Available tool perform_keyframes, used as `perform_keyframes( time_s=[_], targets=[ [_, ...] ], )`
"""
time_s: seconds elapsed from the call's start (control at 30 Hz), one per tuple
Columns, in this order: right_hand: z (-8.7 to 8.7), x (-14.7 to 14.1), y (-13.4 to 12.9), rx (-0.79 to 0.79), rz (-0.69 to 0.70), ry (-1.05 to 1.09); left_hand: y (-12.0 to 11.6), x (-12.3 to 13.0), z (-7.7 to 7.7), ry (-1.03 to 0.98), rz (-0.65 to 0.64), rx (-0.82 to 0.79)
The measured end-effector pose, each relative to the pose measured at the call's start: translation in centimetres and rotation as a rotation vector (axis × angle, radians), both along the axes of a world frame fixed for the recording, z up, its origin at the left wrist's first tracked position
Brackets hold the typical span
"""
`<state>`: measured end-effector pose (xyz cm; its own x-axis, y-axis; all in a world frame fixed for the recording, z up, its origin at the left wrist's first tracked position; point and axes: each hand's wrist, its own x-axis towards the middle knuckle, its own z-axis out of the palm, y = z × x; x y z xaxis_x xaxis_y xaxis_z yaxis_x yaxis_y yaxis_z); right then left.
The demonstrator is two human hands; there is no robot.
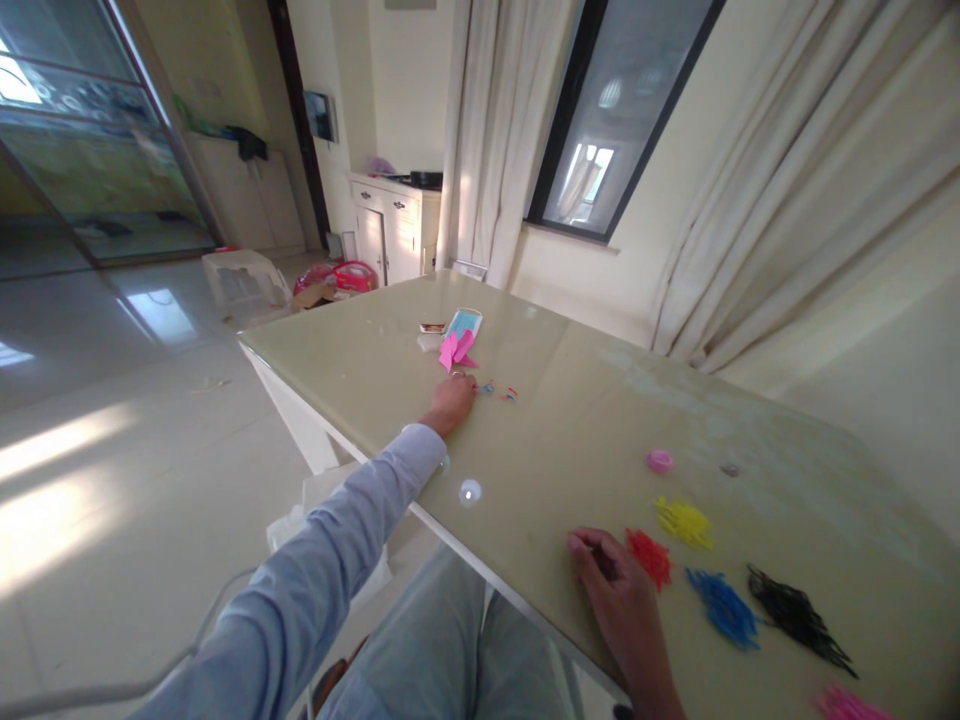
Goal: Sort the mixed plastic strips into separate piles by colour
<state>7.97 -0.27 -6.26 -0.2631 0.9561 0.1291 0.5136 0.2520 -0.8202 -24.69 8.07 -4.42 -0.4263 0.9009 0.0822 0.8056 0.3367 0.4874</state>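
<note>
My left hand reaches far across the table, its fingers drawn together and pointing down at the tabletop. Right beside its fingertips lies a small cluster of blue and orange strands, and another little cluster of red and blue strands is just to the right. My right hand rests near the front edge with fingers curled and thumb close to them; whatever they hold, if anything, is hidden. Touching or nearly touching it is a pile of red strands. Yellow strands, blue strands and black strands lie farther right.
Beyond my left hand are folded pink paper, a blue face mask and a small whitish piece. A pink round object and a clear round disc sit on the table. Pink strands lie lower right.
</note>
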Motion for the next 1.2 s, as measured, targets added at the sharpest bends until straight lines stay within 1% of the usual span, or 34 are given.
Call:
perform_keyframes(
  time_s=[0.1, 0.23, 0.3, 0.4, 0.43, 0.47, 0.5, 0.53, 0.6, 0.67, 0.77, 1.03, 1.2],
  targets=[
    [-0.2, 0.0, 0.0, 0.000, 0.008, 0.011, 0.0, -0.1, 0.0, -0.067, 0.023, 0.059],
    [-0.3, 0.0, -0.1, 0.014, 0.008, 0.014, -0.7, 0.5, 0.4, -0.190, 0.035, 0.211],
    [-0.3, 0.0, -0.1, 0.005, 0.016, 0.017, -1.7, 1.6, 0.9, -0.273, 0.030, 0.289],
    [-0.3, 0.1, -0.2, -0.005, 0.027, 0.022, -4.4, 4.3, 1.7, -0.440, -0.017, 0.352],
    [-0.3, 0.1, -0.3, -0.005, 0.030, 0.022, -5.6, 5.3, 2.2, -0.535, -0.059, 0.372],
    [-0.3, 0.1, -0.3, -0.003, 0.032, 0.021, -6.8, 6.4, 2.7, -0.793, -0.128, 0.440],
    [-0.3, 0.0, -0.3, 0.002, 0.035, 0.020, -7.9, 7.4, 3.4, -1.011, -0.194, 0.475],
    [-0.2, 0.0, -0.3, 0.008, 0.037, 0.018, -8.9, 8.3, 4.0, -1.158, -0.233, 0.482],
    [-0.1, -0.1, -0.4, 0.022, 0.042, 0.018, -10.6, 10.0, 5.4, -1.320, -0.262, 0.458],
    [0.0, -0.2, -0.5, 0.038, 0.048, 0.023, -11.4, 11.3, 6.5, -1.391, -0.272, 0.454],
    [0.1, -0.3, -0.6, 0.055, 0.050, 0.033, -11.8, 12.7, 7.3, -1.450, -0.296, 0.440],
    [0.4, -0.7, -0.9, 0.063, 0.065, 0.061, -11.8, 16.2, 7.3, -1.546, -0.405, 0.377],
    [0.4, -0.9, -1.0, 0.086, 0.094, 0.098, -12.0, 18.3, 7.3, -1.591, -0.426, 0.305]
  ],
)
